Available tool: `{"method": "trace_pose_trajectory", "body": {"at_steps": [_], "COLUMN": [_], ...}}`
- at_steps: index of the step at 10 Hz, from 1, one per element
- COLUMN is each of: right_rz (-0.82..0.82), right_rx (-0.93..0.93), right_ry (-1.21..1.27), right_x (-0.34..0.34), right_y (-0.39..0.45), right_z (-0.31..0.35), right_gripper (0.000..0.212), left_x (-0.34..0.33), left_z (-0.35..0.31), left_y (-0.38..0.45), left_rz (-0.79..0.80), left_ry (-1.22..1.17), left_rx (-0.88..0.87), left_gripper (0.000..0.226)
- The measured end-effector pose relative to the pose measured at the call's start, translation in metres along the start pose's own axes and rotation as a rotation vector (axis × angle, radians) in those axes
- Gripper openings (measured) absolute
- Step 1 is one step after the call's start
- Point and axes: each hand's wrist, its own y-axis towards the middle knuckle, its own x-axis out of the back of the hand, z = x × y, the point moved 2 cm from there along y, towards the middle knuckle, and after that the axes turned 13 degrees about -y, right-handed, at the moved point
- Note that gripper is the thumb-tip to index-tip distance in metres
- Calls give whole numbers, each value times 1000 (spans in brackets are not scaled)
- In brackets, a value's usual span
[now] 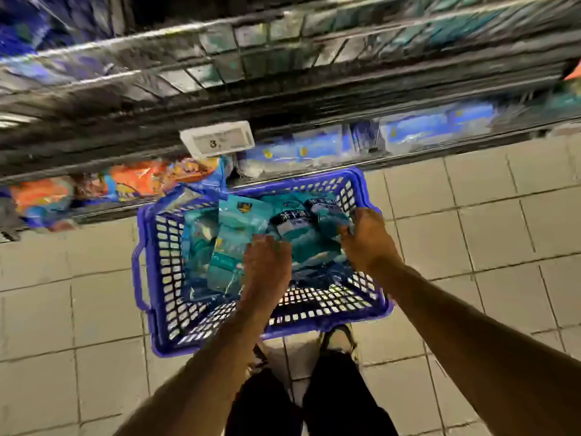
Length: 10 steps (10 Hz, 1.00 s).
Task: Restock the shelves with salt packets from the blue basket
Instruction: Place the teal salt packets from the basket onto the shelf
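Down in the blue perforated plastic basket (157,278) on the tiled floor, teal plastic salt packets (239,221) lie heaped. Both the left hand (267,262) and right hand (367,237) reach among them; blur hides their grasp. Best gather several packets squarely before lifting.

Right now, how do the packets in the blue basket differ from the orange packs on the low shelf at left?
The basket packets are teal with dark bands; the orange packs are orange and blue. The basket packets lie loosely heaped in the blue basket on the tiled floor, while the orange packs lie on the shelf. Both hands, left hand and right hand, reach the basket packets; neither touches the orange packs. Both look like soft bagged goods.
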Motion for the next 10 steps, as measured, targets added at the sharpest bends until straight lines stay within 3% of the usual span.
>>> {"method": "trace_pose_trajectory", "body": {"at_steps": [1,2,3,4,5,6,7,8,9,10], "right_rz": [143,326,358,278,282,289,343,374,415,433], "right_rx": [-97,-68,-63,-67,-166,-212,-261,-260,-240,-267], "right_ry": [-58,-7,17,104,740,596,669,762,903,1051], "right_x": [-22,-35,-39,-35,-39,-40,-38,-28,-1,30], "right_y": [42,70,87,91,86,75,56,22,-24,-77], "right_z": [-2,7,10,18,16,4,-7,-4,1,4], "right_gripper": [45,46,41,40,78,53,26,38,44,51], "left_x": [-22,-33,-43,-62,-74,-77,-70,-52,-19,18], "left_z": [21,15,12,14,17,25,28,26,17,-10], "left_y": [46,76,88,85,84,82,81,58,20,-28], "left_rz": [-20,48,69,111,66,58,71,150,117,118], "left_ry": [99,198,-26,-326,-463,-590,-558,-513,-590,-706], "left_rx": [128,188,204,283,298,401,471,497,531,543], "left_gripper": [32,49,39,19,53,55,45,39,21,28]}}
